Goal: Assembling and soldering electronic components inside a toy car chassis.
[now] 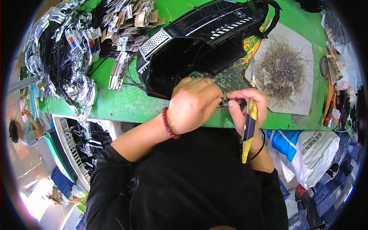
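My right hand has a yellow-and-black soldering iron tucked in it, metal tip pointing away from me and cable hanging by the wrist. Its thumb and forefinger also reach toward a small metallic piece at the fingertips of my left hand. The left fingers are closed in a pinch there, and the back of that hand hides most of the piece. Just beyond the left hand lies a black plastic toy-car body shell, tilted with its hollow side partly toward me. A red bead bracelet circles my left wrist.
Bundled small circuit boards with black wires heap up at the left of the green table. Behind them sit stacked boards. Yellow wires lie beside a pale sheet covered with dark clippings. Tools crowd the right edge.
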The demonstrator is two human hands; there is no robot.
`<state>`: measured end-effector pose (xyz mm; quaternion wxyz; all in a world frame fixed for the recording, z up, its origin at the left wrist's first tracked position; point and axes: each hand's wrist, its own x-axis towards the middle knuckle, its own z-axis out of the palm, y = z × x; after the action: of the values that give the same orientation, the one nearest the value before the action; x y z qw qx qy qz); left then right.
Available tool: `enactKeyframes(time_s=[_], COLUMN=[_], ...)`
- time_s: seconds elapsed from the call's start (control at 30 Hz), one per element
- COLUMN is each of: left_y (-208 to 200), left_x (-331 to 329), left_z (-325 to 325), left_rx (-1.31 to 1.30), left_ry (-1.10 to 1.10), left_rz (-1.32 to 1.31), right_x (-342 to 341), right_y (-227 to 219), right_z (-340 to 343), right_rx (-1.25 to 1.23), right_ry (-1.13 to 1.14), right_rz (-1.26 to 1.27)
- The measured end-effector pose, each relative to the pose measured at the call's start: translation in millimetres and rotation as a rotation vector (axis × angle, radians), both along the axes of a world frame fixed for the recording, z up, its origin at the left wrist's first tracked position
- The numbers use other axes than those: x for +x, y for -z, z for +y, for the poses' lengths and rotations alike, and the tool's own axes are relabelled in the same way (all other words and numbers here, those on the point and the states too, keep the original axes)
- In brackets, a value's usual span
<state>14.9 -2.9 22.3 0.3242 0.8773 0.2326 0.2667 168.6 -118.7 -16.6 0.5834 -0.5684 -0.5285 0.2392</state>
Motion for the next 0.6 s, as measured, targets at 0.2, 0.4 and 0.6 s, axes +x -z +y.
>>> enactKeyframes(time_s=[0.2,0.4,0.6], left_y=[1,0,0], left_x=[2,2,2], left_z=[-1,0,-1], left_rx=[-0.002,-0.137,-0.126], left_ry=[-0.016,-0.064,-0.087], left_rz=[0.013,0.01,0.029], right_x=[-4,-5,-5], right_y=[-5,-2,-2], right_z=[8,-1,3], right_rx=[0.044,0.058,0.095], right_ry=[0.035,0.155,0.117], right_rz=[0.075,0.034,-0.044])
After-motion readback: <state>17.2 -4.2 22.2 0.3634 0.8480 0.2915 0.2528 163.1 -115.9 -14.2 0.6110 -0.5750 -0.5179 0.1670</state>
